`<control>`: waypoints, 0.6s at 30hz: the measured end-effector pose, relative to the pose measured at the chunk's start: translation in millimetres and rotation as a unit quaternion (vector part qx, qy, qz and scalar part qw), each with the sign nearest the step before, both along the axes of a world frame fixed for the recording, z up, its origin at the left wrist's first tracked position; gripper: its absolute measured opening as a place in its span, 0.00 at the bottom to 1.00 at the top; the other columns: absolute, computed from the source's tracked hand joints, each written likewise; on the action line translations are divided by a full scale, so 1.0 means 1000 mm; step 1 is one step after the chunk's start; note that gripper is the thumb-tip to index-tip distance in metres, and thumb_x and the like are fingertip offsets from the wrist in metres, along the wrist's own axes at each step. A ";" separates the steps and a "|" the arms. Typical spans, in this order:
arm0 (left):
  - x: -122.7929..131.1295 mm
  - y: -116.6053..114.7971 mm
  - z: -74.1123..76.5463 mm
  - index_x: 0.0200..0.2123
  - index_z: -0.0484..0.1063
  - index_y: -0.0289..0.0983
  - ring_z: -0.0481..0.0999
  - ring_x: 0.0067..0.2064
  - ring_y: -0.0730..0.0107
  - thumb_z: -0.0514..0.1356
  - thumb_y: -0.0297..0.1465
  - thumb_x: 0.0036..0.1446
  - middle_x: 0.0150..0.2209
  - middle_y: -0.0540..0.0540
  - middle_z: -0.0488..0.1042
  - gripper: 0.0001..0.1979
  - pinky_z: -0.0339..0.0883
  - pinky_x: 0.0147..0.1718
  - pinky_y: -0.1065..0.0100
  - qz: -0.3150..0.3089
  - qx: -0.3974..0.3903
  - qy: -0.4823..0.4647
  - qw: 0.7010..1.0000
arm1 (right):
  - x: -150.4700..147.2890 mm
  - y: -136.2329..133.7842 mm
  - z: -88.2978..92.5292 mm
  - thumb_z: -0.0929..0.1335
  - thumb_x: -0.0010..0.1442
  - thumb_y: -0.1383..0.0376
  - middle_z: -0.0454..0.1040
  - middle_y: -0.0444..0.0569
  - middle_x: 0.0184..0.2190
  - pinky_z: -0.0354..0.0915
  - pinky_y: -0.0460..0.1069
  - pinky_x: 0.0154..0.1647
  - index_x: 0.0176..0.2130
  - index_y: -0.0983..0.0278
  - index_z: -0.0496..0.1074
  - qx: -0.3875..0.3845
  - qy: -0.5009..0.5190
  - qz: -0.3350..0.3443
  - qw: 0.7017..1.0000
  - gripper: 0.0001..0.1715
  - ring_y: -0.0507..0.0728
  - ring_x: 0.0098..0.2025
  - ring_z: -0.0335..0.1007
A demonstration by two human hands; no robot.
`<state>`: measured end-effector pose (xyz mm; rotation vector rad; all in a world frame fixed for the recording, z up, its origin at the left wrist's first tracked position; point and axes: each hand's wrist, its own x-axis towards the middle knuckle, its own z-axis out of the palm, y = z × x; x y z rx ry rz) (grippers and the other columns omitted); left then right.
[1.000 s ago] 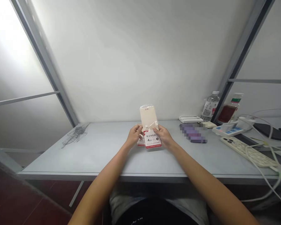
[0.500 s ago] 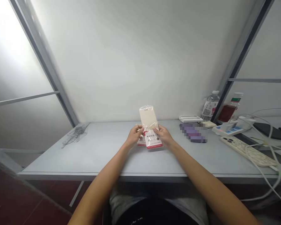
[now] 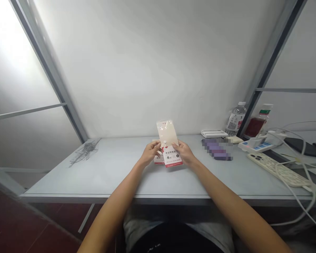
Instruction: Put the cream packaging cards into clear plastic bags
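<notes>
- dark tangle point(image 3: 86, 151) near the back left corner of the table point(image 3: 113, 182), well apart from the hands.
- left hand point(image 3: 151, 153), its arm slanting inward over the front edge; bent fingers and thumb meet the packet's left edge, but how firmly they pinch, i cannot tell.
- second packet point(image 3: 158, 160), partly hidden by the fingers and the front packet; held or lying, i cannot tell.
- cream packet point(image 3: 168, 132), red along its bottom, tilted over the table's middle; the step in hand looks like holding it up between both hands. any next move would likely call for a light, steady grip on slick film.
- right hand point(image 3: 183, 151) grasping the packet's right edge, thumb in front, arm slanting in over the front edge.
- purple thing point(image 3: 217, 149), blurred, toward the back edge.
</notes>
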<state>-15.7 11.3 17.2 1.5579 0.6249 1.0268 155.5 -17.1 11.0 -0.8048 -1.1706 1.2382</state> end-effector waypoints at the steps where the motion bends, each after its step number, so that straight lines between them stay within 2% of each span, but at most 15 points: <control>1: 0.000 0.000 0.000 0.39 0.70 0.35 0.69 0.30 0.75 0.56 0.43 0.51 0.31 0.46 0.70 0.18 0.61 0.23 0.75 0.001 0.002 0.001 1.000 | 0.000 0.000 0.000 0.70 0.47 0.54 0.75 0.47 0.32 0.67 0.51 0.31 0.38 0.62 0.68 0.001 0.002 0.001 1.000 0.19 0.57 0.31 0.72; 6: 0.001 0.001 -0.001 0.36 0.70 0.34 0.69 0.29 0.76 0.57 0.42 0.50 0.31 0.45 0.70 0.17 0.61 0.22 0.75 0.019 0.006 0.012 1.000 | 0.001 0.000 -0.002 0.69 0.47 0.54 0.75 0.46 0.30 0.67 0.51 0.32 0.38 0.62 0.68 0.014 -0.007 0.005 1.000 0.19 0.56 0.30 0.72; 10: 0.003 0.001 -0.003 0.31 0.69 0.35 0.69 0.27 0.75 0.59 0.41 0.47 0.28 0.47 0.71 0.15 0.61 0.22 0.73 0.055 0.007 0.040 0.998 | 0.001 0.000 -0.004 0.68 0.48 0.52 0.74 0.45 0.28 0.66 0.50 0.29 0.39 0.62 0.68 0.023 -0.065 -0.005 0.998 0.21 0.56 0.28 0.71; 12: 0.004 0.002 -0.004 0.27 0.68 0.34 0.68 0.25 0.76 0.59 0.42 0.47 0.24 0.48 0.69 0.15 0.60 0.22 0.73 0.087 0.005 0.063 0.994 | 0.000 0.001 -0.005 0.68 0.48 0.51 0.75 0.46 0.28 0.66 0.49 0.29 0.38 0.62 0.69 0.030 -0.099 -0.010 0.995 0.21 0.56 0.29 0.71; 15: 0.005 0.005 -0.006 0.22 0.66 0.35 0.65 0.22 0.76 0.59 0.42 0.47 0.22 0.48 0.68 0.15 0.58 0.21 0.72 0.153 0.007 0.082 0.985 | -0.002 0.003 -0.007 0.66 0.50 0.49 0.74 0.46 0.25 0.64 0.48 0.27 0.30 0.64 0.70 0.032 -0.143 -0.041 0.988 0.20 0.55 0.27 0.69; 18: 0.005 0.009 -0.008 0.18 0.66 0.35 0.67 0.27 0.74 0.60 0.41 0.46 0.29 0.45 0.69 0.16 0.60 0.23 0.71 0.212 0.036 0.079 0.973 | -0.002 0.007 -0.011 0.63 0.51 0.48 0.72 0.46 0.21 0.62 0.47 0.22 0.25 0.64 0.69 0.014 -0.176 -0.070 0.982 0.22 0.54 0.23 0.67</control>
